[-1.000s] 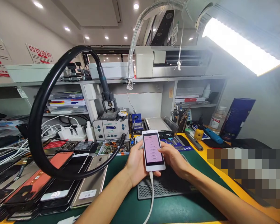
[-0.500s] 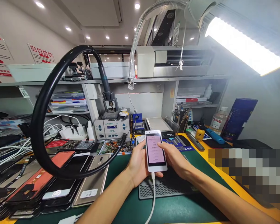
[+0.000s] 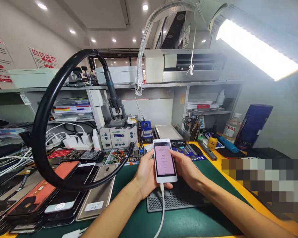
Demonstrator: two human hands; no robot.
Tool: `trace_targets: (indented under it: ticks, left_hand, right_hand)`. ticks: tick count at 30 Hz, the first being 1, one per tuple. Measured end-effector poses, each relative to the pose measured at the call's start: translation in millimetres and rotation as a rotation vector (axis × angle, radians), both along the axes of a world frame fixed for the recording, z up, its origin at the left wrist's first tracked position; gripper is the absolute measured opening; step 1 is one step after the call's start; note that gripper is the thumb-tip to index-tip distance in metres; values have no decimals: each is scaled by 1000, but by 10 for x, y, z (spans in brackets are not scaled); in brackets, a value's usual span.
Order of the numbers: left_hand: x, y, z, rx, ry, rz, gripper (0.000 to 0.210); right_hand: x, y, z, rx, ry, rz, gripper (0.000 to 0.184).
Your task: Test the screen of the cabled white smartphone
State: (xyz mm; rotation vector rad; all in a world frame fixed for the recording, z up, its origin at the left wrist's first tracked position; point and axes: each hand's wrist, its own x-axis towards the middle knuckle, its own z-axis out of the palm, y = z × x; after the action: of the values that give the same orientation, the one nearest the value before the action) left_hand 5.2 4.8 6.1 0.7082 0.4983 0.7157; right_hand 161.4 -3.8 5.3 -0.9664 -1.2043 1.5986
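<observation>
A white smartphone [image 3: 165,160] with a lit pinkish screen of text lines is held upright, tilted back, in front of me. My left hand [image 3: 144,177] wraps its left side, fingertips showing under the lower edge. At the right edge, my right hand [image 3: 187,169] grips with its thumb beside the screen; its other fingers are hidden behind the phone. A white charging cable [image 3: 163,208] is plugged into the bottom and runs down toward me. Below lies a grey perforated pad [image 3: 173,205] on a green mat [image 3: 129,211].
Stacked phones and phone parts [image 3: 62,195] fill the left side. A thick black hose [image 3: 37,132] loops over them from a soldering station [image 3: 119,137]. A yellow bottle [image 3: 213,142] and blue roll [image 3: 254,127] stand at right. A bright lamp [image 3: 258,49] hangs above.
My right thumb has moved off the screen to the phone's right edge. The text on the screen looks fainter. Both hands keep their hold in nearly the same place.
</observation>
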Motion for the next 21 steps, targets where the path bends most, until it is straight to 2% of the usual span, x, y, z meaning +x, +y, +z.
trace_targets:
  ticks: [6,17,21]
  left_hand:
    - [-4,8,2,-3,-8,-12,62]
    - [-9,9,-8,9,-21,-22,59]
    - [-9,-3,0,9,-14,-11,61]
  right_hand:
    - [-25,-41,63,-24,-13,-8,41]
    - [-14,-16,25,-16,-51,-61,38]
    - [-19,-29,46,-10,-18,-68,30]
